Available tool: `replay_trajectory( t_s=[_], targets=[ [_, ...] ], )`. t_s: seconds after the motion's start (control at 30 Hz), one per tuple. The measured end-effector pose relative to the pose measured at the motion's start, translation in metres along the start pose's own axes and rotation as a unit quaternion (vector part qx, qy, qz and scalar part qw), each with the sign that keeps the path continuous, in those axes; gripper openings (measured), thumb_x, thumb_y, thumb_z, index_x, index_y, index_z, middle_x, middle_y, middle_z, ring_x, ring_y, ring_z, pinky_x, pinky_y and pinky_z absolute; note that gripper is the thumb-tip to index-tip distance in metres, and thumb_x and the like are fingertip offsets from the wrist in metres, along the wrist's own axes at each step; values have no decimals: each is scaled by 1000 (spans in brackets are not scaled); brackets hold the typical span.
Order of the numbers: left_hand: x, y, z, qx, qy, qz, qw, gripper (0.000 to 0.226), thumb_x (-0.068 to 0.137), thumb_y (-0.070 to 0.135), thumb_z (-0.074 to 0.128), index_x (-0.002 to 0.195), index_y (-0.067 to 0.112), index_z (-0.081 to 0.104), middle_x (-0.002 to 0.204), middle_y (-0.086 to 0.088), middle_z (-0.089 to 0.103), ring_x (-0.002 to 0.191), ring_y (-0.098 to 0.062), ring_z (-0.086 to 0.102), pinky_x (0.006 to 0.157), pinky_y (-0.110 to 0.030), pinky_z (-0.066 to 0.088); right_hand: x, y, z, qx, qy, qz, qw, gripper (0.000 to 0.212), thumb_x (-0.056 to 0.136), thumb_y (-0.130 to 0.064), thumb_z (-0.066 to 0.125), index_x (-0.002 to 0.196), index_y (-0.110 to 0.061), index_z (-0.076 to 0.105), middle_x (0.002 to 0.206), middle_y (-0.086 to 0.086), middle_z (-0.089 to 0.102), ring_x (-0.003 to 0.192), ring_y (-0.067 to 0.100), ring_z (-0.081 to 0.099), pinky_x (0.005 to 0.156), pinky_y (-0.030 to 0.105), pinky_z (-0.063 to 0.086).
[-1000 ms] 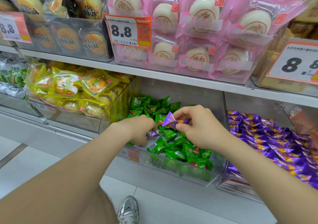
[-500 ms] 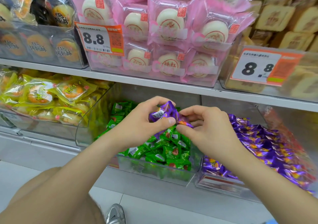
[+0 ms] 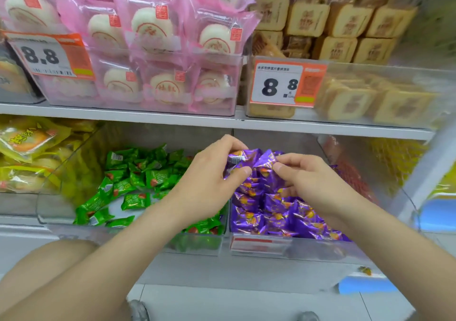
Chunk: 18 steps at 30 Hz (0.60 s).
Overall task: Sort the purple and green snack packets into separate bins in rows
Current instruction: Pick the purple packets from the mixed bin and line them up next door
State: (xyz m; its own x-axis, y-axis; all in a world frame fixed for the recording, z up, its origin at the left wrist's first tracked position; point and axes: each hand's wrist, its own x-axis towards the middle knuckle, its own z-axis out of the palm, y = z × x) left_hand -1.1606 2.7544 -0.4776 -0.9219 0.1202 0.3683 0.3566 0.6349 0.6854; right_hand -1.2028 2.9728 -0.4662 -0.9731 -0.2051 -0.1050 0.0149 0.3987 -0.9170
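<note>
View from a head-worn camera, looking down at a shop shelf, with a person's two bare forearms reaching in. The left hand [image 3: 207, 180] has its thumb and fingers curled round a crumpled purple packet [image 3: 237, 159]. The right hand [image 3: 311, 182] pinches a second purple packet [image 3: 267, 164] between thumb and forefinger. The two packets are held close together, just above the pile in the clear right-hand bin [image 3: 320, 250], near its left wall. That bin holds a heap of shiny purple snack packets [image 3: 276, 212], loosely stacked, with rows only partly formed. Directly to its left, the clear left-hand bin [image 3: 74, 172] holds green snack packets [image 3: 138, 175], scattered loosely, with bare bin floor showing towards the front. No purple packet shows among the green ones, though the left forearm hides part of that bin. The step in hand appears to be putting purple packets into their own bin. The next move probably calls for lowering both onto the pile, letting go, and lining them up with their neighbours to form a row, without pushing any over the divider. Further left is a bin of yellow-wrapped cakes [image 3: 24, 140]. On the shelf above sit pink-wrapped round white cakes [image 3: 153, 29] and tan square pastries [image 3: 345, 24], each bin with an orange price tag [image 3: 281, 83] reading 8.8.
</note>
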Motion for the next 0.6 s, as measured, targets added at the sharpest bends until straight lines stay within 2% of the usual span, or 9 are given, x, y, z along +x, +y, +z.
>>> replay_trajectory(
  t_s=[0.03, 0.1, 0.17, 0.23, 0.3, 0.37, 0.47, 0.6],
  targets=[
    [1, 5, 4, 29, -7, 23, 999, 22, 100, 30, 69, 120, 31, 59, 101, 17, 59, 83, 6, 54, 71, -12, 37, 0, 5, -9, -18, -11, -6, 1000, 21, 105, -26, 63, 93, -16, 76, 76, 8, 70, 67, 19, 63, 80, 49, 58],
    [5, 13, 10, 61, -24, 39, 997, 25, 100, 34, 69, 123, 36, 60, 104, 17, 56, 89, 6, 52, 76, -11, 36, 0, 14, -31, -53, -10, -20, 998, 21, 102, -26, 67, 91, -12, 78, 72, 19, 71, 62, 18, 59, 67, 41, 51],
    [13, 19, 16, 75, -41, 40, 996, 29, 99, 39, 69, 126, 37, 61, 102, 15, 58, 86, 0, 53, 79, -17, 40, 4, 25, -55, -131, 48, -53, 989, 17, 95, -32, 76, 89, -16, 80, 68, 10, 74, 60, 12, 61, 66, 31, 47],
    [24, 24, 22, 106, -57, 54, 991, 32, 100, 43, 66, 130, 37, 60, 101, 12, 58, 87, -7, 54, 84, -34, 46, 14, 41, -80, -252, 132, -81, 955, 18, 88, -39, 82, 86, -21, 80, 71, -2, 76, 69, 8, 69, 71, 29, 48],
    [35, 30, 31, 143, -68, 70, 985, 34, 101, 45, 62, 134, 35, 57, 101, 13, 57, 91, -13, 52, 88, -41, 47, 29, 62, -100, -327, 182, -73, 924, 20, 87, -38, 83, 90, -19, 80, 84, 1, 79, 85, 18, 73, 79, 32, 53],
    [45, 34, 44, 155, -72, 72, 983, 36, 101, 47, 62, 133, 30, 57, 92, 15, 55, 89, -15, 51, 87, -43, 48, 45, 82, -115, -373, 201, -49, 905, 24, 88, -39, 77, 99, -17, 76, 98, 9, 78, 95, 31, 72, 85, 40, 57],
    [55, 36, 65, 127, -44, 54, 989, 35, 98, 49, 67, 125, 28, 61, 77, 15, 55, 84, -18, 54, 81, -43, 49, 65, 101, -124, -426, 195, -37, 883, 25, 86, -33, 68, 105, -17, 72, 98, 15, 75, 96, 40, 70, 81, 45, 60],
    [58, 32, 86, 116, -18, 10, 993, 36, 97, 48, 69, 126, 28, 62, 81, 12, 61, 96, -23, 61, 87, -43, 49, 85, 106, -118, -494, 191, -54, 847, 25, 81, -16, 66, 106, -18, 72, 98, 15, 74, 89, 42, 70, 74, 44, 60]
  ],
)
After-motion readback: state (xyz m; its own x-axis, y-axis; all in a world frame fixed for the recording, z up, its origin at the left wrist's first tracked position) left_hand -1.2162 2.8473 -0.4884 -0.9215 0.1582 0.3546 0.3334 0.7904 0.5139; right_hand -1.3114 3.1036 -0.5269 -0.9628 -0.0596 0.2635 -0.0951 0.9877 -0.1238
